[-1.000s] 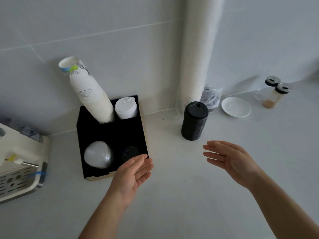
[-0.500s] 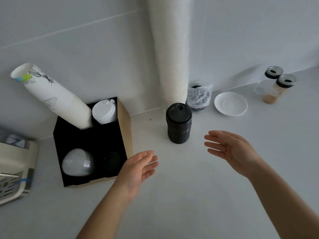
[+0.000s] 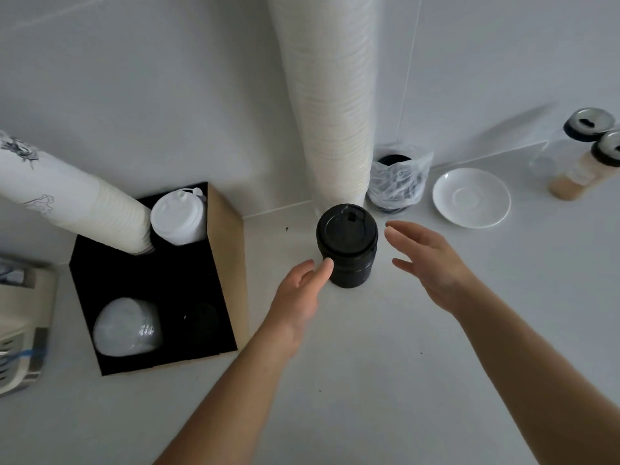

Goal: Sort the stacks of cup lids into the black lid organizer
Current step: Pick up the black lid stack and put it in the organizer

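A stack of black cup lids [image 3: 347,245] stands upright on the white counter, in front of a tall column of paper cups. My left hand [image 3: 298,297] is open at the stack's lower left, fingertips touching or nearly touching its side. My right hand [image 3: 427,260] is open just right of the stack, a small gap apart. The black lid organizer [image 3: 114,273] sits at the left. It holds white lids [image 3: 177,218], clear dome lids [image 3: 125,328], a leaning stack of paper cups [image 3: 70,199] and dark lids [image 3: 201,322] in the front right slot.
A tall column of white paper cups [image 3: 327,105] rises against the wall. More black lids in a plastic bag [image 3: 397,181] lie beside it, then a white saucer [image 3: 471,198] and two shaker jars [image 3: 590,152]. A white appliance [image 3: 20,330] sits far left.
Both hands moved in toward the black lid stack, the left from beside the organizer to the stack's side. The view shifted right and closer.
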Demonstrator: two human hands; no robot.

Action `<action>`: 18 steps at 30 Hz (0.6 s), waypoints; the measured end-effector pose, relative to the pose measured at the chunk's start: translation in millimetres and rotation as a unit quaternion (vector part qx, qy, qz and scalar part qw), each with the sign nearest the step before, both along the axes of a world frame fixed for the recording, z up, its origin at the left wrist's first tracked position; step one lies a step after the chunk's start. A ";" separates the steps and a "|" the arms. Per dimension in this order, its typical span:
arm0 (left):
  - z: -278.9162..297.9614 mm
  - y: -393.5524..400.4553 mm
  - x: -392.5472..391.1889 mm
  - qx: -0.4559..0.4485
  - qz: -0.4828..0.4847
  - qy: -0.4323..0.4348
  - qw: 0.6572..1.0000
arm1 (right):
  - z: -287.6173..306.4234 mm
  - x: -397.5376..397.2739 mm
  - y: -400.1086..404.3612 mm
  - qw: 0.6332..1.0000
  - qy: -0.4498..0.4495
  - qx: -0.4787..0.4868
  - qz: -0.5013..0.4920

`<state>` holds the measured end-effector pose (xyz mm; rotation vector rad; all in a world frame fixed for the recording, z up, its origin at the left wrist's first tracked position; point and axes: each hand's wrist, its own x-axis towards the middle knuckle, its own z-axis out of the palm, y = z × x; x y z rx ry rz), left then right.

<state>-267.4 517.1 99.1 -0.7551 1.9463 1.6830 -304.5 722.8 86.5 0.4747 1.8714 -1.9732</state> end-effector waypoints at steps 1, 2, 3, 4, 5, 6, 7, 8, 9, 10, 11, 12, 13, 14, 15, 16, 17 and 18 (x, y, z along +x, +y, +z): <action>-1.9 4.9 -4.6 -0.002 -0.001 -0.006 1.000 | -1.4 -5.1 -2.4 1.000 0.001 0.010 0.017; -0.5 9.4 -7.2 -0.001 -0.001 -0.009 1.000 | -1.5 -8.4 -4.8 0.999 0.003 0.017 0.030; -1.2 12.8 -10.4 0.005 0.002 -0.012 1.000 | -2.5 -12.3 -6.4 0.999 0.001 0.021 0.042; -2.4 14.4 -13.2 0.011 0.007 -0.016 1.000 | -3.5 -15.7 -7.9 0.998 -0.004 0.023 0.050; -2.4 16.5 -16.4 0.018 0.009 -0.018 1.000 | -4.7 -19.5 -9.2 0.998 -0.012 0.022 0.059; -2.4 18.9 -19.9 0.024 0.012 -0.023 0.999 | -7.0 -23.4 -9.8 0.997 -0.022 0.016 0.071; -3.6 20.1 -22.0 0.030 0.018 -0.026 0.999 | -8.0 -26.4 -10.6 0.996 -0.031 0.004 0.083; -5.6 20.8 -23.6 0.038 0.023 -0.031 0.999 | -9.2 -29.4 -10.9 0.994 -0.042 -0.011 0.098; -7.0 21.2 -25.6 0.046 0.027 -0.038 0.998 | -10.7 -32.8 -10.6 0.992 -0.052 -0.022 0.111; -9.2 20.3 -26.6 0.053 0.030 -0.043 0.997 | -11.4 -35.6 -10.4 0.990 -0.060 -0.029 0.124; -9.5 19.8 -27.1 0.061 0.030 -0.048 0.996 | -11.2 -37.9 -10.2 0.988 -0.065 -0.034 0.137; -11.1 19.0 -27.4 0.072 0.029 -0.048 0.996 | -11.9 -40.3 -10.2 0.986 -0.068 -0.038 0.147; -11.5 17.7 -28.1 0.075 0.034 -0.047 0.995 | -12.2 -42.2 -10.4 0.985 -0.070 -0.041 0.154; -10.8 16.9 -29.1 0.076 0.038 -0.048 0.995 | -12.1 -43.4 -11.0 0.984 -0.072 -0.042 0.158; -11.0 16.2 -31.1 0.076 0.040 -0.046 0.995 | -12.6 -44.8 -11.6 0.984 -0.074 -0.041 0.158; -11.3 15.5 -33.2 0.079 0.041 -0.044 0.995 | -12.9 -46.1 -12.4 0.984 -0.076 -0.038 0.156; -10.0 16.3 -35.0 0.084 0.042 -0.043 0.995 | -13.2 -47.6 -13.2 0.984 -0.078 -0.033 0.155; -8.6 17.6 -36.4 0.090 0.043 -0.042 0.994 | -13.1 -48.6 -13.9 0.984 -0.081 -0.029 0.153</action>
